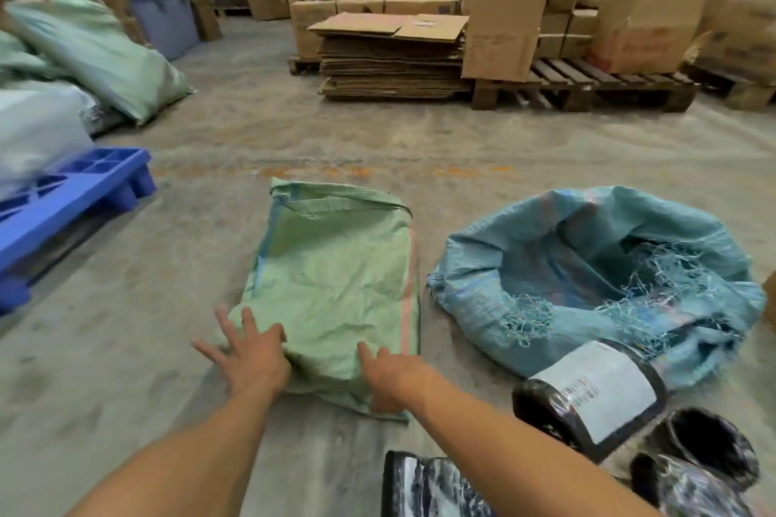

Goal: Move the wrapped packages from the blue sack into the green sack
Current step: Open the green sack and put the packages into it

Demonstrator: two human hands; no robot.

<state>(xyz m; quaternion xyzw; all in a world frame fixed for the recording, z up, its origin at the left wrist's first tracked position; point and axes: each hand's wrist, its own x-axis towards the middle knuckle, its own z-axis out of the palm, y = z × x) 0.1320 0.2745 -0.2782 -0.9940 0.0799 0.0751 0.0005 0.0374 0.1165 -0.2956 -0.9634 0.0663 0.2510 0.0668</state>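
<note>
Black wrapped packages (436, 487) sit at the bottom edge, more at lower right, one with a white label (596, 390) just below the blue sack (588, 277). Blue sack is slumped open at right of centre, frayed rim. Green sack (336, 277) lies flat on the floor mid-frame, just beside it. Left hand (247, 353) fingers splayed wide, pressing its near left corner. Right hand (390, 378) rests on the near edge, fingers partly hidden, grip unclear.
</note>
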